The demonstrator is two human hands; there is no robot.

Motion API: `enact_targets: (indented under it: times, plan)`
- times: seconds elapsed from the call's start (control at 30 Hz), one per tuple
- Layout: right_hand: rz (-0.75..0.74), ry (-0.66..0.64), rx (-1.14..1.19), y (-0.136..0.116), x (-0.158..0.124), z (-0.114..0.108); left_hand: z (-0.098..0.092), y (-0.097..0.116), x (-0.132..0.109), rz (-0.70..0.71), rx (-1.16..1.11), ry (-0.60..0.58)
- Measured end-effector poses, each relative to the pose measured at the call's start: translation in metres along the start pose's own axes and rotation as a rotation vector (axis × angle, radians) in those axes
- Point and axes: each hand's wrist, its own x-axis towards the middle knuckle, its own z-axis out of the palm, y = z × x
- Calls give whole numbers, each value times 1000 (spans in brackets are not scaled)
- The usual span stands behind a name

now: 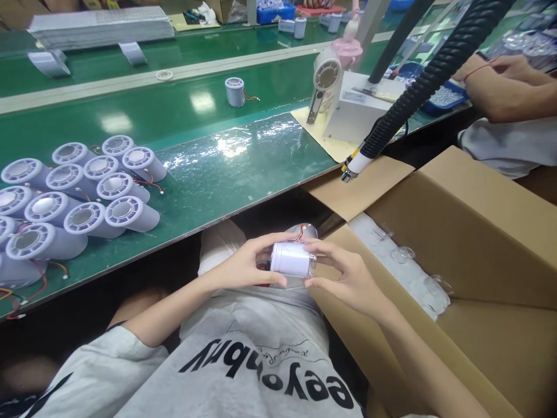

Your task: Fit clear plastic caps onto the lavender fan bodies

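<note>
Above my lap, both hands hold a lavender plastic cylinder lying on its side. My left hand wraps its left end with thumb below and fingers above. At the other end, the fingertips of my right hand grip a clear, shiny edge. Red and yellowish wires rise behind the cylinder. Something clear and rounded shows behind it, partly hidden by my fingers. Many similar cylinders with ringed round ends and thin wires stand grouped on the green bench at left.
A single cylinder stands on the green belt. An open cardboard box at my right holds a whitish sheet with clear round pieces. A black corrugated hose hangs over it. Another person's arms are at right.
</note>
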Motion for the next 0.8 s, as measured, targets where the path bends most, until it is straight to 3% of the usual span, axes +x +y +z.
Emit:
enact_targets:
  times: [0.4, 0.8]
  plan:
    - [261, -35, 249, -10, 2, -2, -1, 4, -3, 87, 188, -10]
    - [447, -74, 518, 2, 2, 1, -2, 2, -2, 182, 312, -14]
